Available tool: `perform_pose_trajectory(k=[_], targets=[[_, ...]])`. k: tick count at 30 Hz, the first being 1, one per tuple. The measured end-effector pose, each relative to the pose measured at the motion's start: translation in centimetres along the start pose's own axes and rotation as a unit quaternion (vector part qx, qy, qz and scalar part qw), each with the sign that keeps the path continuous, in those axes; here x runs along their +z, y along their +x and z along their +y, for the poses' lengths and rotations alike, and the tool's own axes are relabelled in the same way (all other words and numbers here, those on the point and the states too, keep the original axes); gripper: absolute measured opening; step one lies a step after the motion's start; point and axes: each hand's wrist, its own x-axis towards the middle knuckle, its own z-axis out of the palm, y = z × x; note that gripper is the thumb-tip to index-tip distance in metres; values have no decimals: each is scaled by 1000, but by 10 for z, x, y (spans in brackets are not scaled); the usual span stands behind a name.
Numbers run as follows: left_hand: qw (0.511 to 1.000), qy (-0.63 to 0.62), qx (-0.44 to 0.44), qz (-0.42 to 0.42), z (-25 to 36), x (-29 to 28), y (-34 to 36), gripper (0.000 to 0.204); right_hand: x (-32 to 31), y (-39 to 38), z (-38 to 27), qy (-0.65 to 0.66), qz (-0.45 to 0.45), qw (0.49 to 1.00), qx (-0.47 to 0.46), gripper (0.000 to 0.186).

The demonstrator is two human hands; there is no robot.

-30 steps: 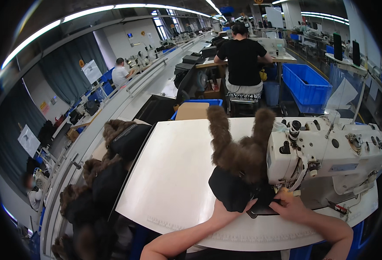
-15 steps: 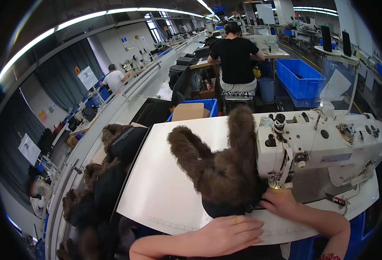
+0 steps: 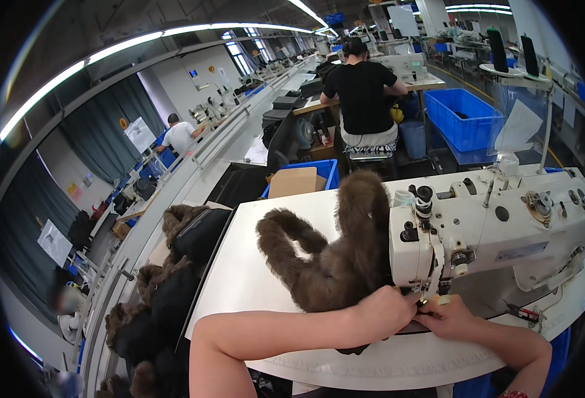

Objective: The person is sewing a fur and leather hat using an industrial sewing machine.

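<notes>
A brown furry piece (image 3: 332,275) with two long ear-like parts lies on the white sewing table (image 3: 229,288), its black fabric edge reaching toward me. A white sewing machine (image 3: 478,232) stands at its right. Beside the needle area, my left hand (image 3: 386,312) is closed, fingers curled on the piece's dark edge and partly hidden from above. Close by on the right, my right hand (image 3: 448,318) pinches the same dark edge just under the machine head. My left forearm crosses in front of the furry piece and covers much of its black part.
Several black and brown-fur pieces (image 3: 163,292) are heaped left of the table. A small red and black tool (image 3: 523,312) lies right of my right hand. Ahead are a cardboard box (image 3: 292,182) in a blue crate, a larger blue bin (image 3: 461,116) and a seated person (image 3: 358,99).
My left hand has moved up and right from the table's front edge to the needle area, closing on the dark edge. My right hand has shifted slightly right and down.
</notes>
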Motion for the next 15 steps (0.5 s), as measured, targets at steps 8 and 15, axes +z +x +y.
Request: perform_pose_trajectory(k=[8, 15], targets=[[965, 53, -43, 251, -23, 40, -53, 34, -22, 7, 10, -40, -131, 989, 51, 14], [941, 158, -79, 288, -10, 54, -59, 29, -2, -7, 21, -5, -200, 980, 16, 24]])
